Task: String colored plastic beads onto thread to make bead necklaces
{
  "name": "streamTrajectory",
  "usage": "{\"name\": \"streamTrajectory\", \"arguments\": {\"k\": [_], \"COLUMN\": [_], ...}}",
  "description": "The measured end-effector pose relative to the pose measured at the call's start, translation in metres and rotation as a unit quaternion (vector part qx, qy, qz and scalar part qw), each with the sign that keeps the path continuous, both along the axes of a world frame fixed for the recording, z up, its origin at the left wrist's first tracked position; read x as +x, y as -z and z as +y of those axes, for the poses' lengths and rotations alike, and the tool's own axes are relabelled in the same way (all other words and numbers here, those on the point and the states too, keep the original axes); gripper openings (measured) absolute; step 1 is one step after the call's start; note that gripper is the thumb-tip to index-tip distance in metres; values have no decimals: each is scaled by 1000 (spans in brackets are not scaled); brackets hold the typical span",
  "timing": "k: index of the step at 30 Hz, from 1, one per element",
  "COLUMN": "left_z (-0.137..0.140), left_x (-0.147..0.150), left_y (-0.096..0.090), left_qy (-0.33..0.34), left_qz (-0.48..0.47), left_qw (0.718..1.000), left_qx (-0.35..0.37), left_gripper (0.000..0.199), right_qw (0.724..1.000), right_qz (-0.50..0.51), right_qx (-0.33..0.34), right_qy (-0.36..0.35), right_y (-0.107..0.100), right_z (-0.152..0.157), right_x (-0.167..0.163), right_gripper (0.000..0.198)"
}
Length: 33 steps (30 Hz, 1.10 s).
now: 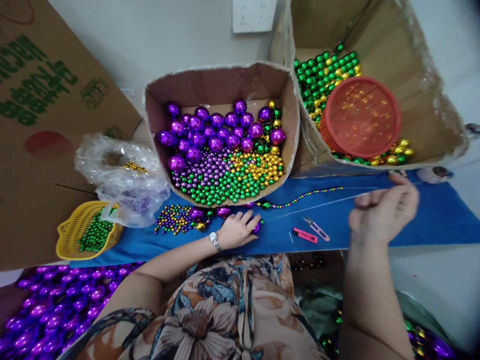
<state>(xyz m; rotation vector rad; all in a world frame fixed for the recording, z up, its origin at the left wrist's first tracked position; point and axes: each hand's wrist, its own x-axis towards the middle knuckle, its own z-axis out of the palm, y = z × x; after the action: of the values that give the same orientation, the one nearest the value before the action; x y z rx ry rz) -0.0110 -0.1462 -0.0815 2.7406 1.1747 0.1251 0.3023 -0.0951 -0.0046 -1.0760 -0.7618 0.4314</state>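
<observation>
My left hand [238, 231], with a silver watch at the wrist, lies low over the blue cloth. Its fingers are stretched out and a little apart, over a purple bead [256, 227] that partly shows beneath them. At the right, my right hand [390, 210] is raised with fingers closed on a thin white thread [318, 204]. Small beads in purple, green and gold form a strung bead strand [307, 195], whose thread runs toward that hand. Larger purple beads [223, 212] lie in a row between my left hand and the open carton. What lies under my palm is hidden.
A carton [221, 82] holds loose purple, green and gold beads. Right of it, a bigger box contains beads and a red tub [395, 117]. A pink lighter [305, 235], thread snips [318, 230], loose small beads [174, 219] and a yellow basket [63, 242] are on the blue cloth [431, 220].
</observation>
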Motion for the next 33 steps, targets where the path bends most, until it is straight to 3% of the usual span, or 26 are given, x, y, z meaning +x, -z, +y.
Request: {"name": "streamTrajectory", "arguments": {"k": [3,7,11,14,17,21,23,24,25,27,29,30,31,33], "left_z": [26,97,183,226,243,241,231,223,214,191,164,151,139,119], "left_x": [0,17,53,82,103,110,103,98,90,73,54,46,38,26], "left_y": [-23,-48,-54,-49,-43,-41,-43,-44,-46,-49,-53,-54,-56,-58], "left_qy": [1,-66,-140,-179,-185,-189,-189,-188,-186,-184,-192,-200,-209,-225], "left_qz": [-145,-266,-199,-119,-103,-105,-175,-247,-338,-519,-620,-646,-664,-688], "left_qw": [989,962,970,976,976,975,963,944,907,768,622,565,521,466], "left_qx": [11,3,-26,-45,-57,-55,-75,-114,-172,-326,-438,-472,-493,-509], "left_gripper": [44,33,33,33,34,40,39,37,35,29,25,24,22,17], "right_qw": [991,968,944,936,933,927,924,922,919,911,902,896,890,881], "right_qz": [6,-51,-119,-141,-151,-174,-189,-200,-215,-256,-306,-331,-353,-387], "right_qx": [-53,-145,-198,-214,-226,-238,-241,-241,-241,-236,-221,-211,-200,-176], "right_qy": [-126,-199,-237,-240,-236,-231,-230,-229,-228,-220,-210,-207,-206,-209], "right_y": [7,35,53,57,58,59,59,59,58,58,59,59,60,62], "right_z": [-28,-55,-69,-75,-76,-76,-78,-79,-80,-82,-84,-84,-84,-84], "right_x": [-53,-88,-99,-104,-104,-100,-98,-98,-98,-100,-103,-105,-107,-111], "right_gripper": [26,30,28,28,29,30,30,29,29,28,26,24,23,22]}}
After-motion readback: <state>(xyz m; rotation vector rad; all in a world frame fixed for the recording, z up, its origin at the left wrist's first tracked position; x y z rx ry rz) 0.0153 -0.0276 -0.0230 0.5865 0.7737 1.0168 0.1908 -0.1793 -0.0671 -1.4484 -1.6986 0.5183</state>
